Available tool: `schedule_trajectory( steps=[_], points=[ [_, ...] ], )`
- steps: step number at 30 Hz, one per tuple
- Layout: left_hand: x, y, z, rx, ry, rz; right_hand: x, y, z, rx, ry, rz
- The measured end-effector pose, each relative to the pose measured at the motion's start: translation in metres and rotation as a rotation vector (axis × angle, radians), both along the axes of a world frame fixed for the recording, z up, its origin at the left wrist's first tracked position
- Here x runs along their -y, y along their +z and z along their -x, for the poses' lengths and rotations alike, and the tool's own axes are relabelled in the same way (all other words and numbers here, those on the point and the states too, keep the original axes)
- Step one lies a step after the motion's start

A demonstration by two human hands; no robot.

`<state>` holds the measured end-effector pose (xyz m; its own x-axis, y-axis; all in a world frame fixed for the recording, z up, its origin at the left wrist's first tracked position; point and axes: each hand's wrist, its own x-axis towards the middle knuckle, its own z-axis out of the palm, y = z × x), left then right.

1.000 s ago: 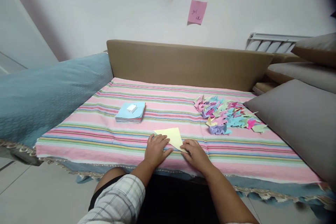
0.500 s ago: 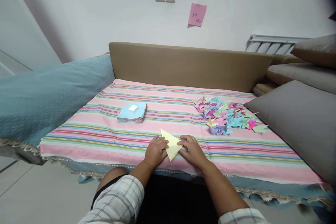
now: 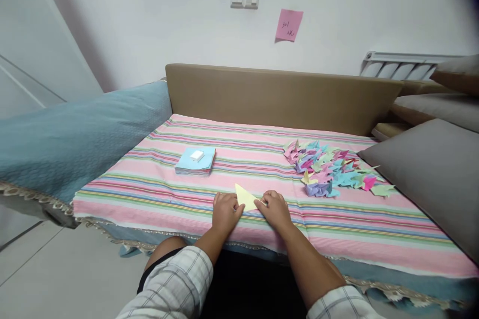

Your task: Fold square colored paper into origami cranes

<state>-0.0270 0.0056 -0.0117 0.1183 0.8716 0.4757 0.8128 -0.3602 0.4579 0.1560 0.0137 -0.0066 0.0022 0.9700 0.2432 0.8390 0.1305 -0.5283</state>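
Between the hands [image 3: 226, 212] [image 3: 276, 211], yellow paper [image 3: 245, 200] points far-left, long axis diagonal.

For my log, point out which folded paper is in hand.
The pale yellow paper between the left hand and right hand: both hands touch it, while the other folded papers lie piled to its right, untouched.

Striped cloth [image 3: 254, 159] over sofa [image 3: 280, 97]: blue-topped paper stack [image 3: 193, 165], colorful folded-paper pile [image 3: 333, 169], grey cushion [image 3: 430, 169].
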Motion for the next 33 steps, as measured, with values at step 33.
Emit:
schedule_trajectory(
  steps=[33],
  points=[
    [0.0014, -0.005, -0.0034, -0.231, -0.028, 0.06, 0.0028, -0.0072, 0.0008, 0.082, 0.008, -0.031]
  ],
)
